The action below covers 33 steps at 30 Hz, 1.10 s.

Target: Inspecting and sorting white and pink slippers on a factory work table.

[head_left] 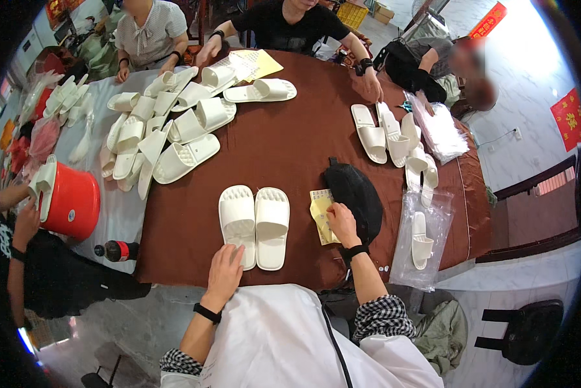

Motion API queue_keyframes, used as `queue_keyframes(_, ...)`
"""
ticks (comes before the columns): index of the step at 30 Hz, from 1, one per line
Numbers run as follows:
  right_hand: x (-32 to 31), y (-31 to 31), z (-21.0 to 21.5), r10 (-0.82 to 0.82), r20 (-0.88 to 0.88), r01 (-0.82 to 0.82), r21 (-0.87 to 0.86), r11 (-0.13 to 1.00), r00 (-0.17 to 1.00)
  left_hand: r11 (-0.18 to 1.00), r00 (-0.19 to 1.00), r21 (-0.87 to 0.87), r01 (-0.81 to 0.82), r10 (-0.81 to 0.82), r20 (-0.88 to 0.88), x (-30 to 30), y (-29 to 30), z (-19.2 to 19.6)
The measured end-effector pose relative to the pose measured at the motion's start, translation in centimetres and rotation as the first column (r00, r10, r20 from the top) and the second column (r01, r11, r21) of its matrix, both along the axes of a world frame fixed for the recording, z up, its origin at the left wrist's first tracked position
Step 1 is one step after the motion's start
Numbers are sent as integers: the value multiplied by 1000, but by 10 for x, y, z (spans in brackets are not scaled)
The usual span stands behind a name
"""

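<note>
A pair of white slippers (254, 226) lies side by side on the brown tablecloth in front of me, toes pointing away. My left hand (225, 271) rests at the heel of the left slipper, fingers stretched out and touching its edge. To the right of the pair is a yellow sheet of small stickers (319, 216), creased and lying against a black pouch (355, 194). My right hand (343, 226) is over this sheet, fingertips pinched at its surface; whether a single sticker is between them is too small to tell.
Many white slippers (187, 158) are heaped at the left; more (394, 139) stand at the right near clear plastic bags (442, 132). A bagged slipper (421, 242) lies at the right edge. A red bucket (74, 200) and dark bottle (119, 251) are left. Co-workers sit around the table.
</note>
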State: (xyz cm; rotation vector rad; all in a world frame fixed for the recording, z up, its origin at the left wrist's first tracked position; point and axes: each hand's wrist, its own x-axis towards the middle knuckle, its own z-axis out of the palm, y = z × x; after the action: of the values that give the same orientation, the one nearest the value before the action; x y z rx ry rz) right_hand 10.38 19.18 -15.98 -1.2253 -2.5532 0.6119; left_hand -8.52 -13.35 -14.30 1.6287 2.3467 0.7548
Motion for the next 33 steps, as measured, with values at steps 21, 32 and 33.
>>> queue_keyframes(21, -28, -46, 35, 204, -167, -210, -18, 978, 965, 998, 999, -56, 3, -4, -32, 1, 0, -6)
queue_keyframes(32, -101, -146, 18, 566, -239, -614, -292, 733, 789, 1000, 1000, -7, 14, -14, 19, 2, -11, -7)
queue_keyframes(33, -104, -147, 13, 568, -241, -617, -291, 731, 787, 1000, 1000, -3, 10, -10, 15, 2, -12, -9)
